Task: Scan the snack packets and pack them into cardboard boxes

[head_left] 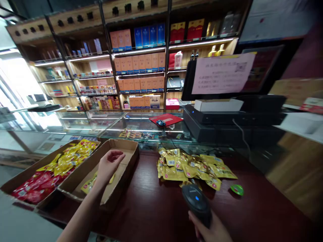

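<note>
The left hand [111, 161] is being held above the second cardboard tray [126, 145], with the forearm being extended from the lower left and the fingers being kept loosely curled. The palm is being turned out of view; whether anything is being gripped cannot be told. At lower right, the right hand [212, 230] is being wrapped around the handle of a black barcode scanner [195, 198], the head of which is being pointed forward at the near edge of the gold packets.

Counts are being given from left to right. One first cardboard tray [32, 170] is being filled with red packets [37, 191] and yellow packets [73, 156], overlapped beyond exact counting. In the second tray, at least one gold-yellow packet [88, 185] is being partly hidden by the left forearm. One pile of gold packets [176, 173], more than ten, is being supported by the dark red tabletop [148, 198]. One barcode scanner is being held. One green packet [237, 190] is being left apart, right of the pile.
</note>
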A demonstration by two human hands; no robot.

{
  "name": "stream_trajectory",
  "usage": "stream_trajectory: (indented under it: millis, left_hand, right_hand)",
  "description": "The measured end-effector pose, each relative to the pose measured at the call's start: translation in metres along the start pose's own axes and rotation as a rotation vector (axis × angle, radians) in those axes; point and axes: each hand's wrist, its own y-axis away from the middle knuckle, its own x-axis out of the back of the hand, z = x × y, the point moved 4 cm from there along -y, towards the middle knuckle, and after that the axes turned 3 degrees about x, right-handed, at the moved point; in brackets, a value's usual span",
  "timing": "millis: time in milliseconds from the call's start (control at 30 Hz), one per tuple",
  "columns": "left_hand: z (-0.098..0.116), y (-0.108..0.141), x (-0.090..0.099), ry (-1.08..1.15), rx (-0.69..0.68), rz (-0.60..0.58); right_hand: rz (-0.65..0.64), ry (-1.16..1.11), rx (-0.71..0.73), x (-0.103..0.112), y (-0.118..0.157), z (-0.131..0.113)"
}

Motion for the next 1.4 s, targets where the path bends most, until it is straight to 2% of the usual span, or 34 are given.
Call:
stream_trajectory:
  millis: [200, 300, 467, 533, 700, 833, 1000, 1233, 1400]
  left_hand:
    - [0.003, 0.041, -0.111, 0.057, -0.009, -0.331]
    - [-0.003, 0.062, -0.166, 0.053, -0.003, -0.475]
    - [-0.016, 0.079, -0.24, -0.145, -0.035, -0.658]
    - [-0.016, 0.08, -0.26, -0.275, -0.124, -0.666]
    - [-0.009, 0.078, -0.292, -0.533, -0.395, -0.544]
    - [-0.023, 0.086, -0.302, -0.734, -0.507, -0.565]
    - [-0.034, 0.092, -0.291, -0.717, -0.55, -0.541]
    - [-0.032, 0.095, -0.247, -0.617, -0.333, -0.509]
    - [-0.051, 0.097, -0.203, -0.381, -0.063, -0.578]
  right_hand:
    - [0.031, -0.05, 0.0, 0.014, 0.008, 0.001]
    - [0.033, -0.064, 0.008, 0.023, 0.012, 0.004]
    - [0.071, -0.097, 0.02, 0.04, 0.021, 0.007]
    - [0.081, -0.108, 0.018, 0.045, 0.025, 0.006]
    - [0.094, -0.133, -0.008, 0.05, 0.03, 0.007]
    - [0.091, -0.138, -0.004, 0.05, 0.03, 0.01]
    - [0.07, -0.134, 0.001, 0.048, 0.027, 0.011]
    - [0.018, -0.113, 0.025, 0.033, 0.028, 0.0]
    - [-0.039, -0.109, 0.061, 0.015, 0.031, -0.007]
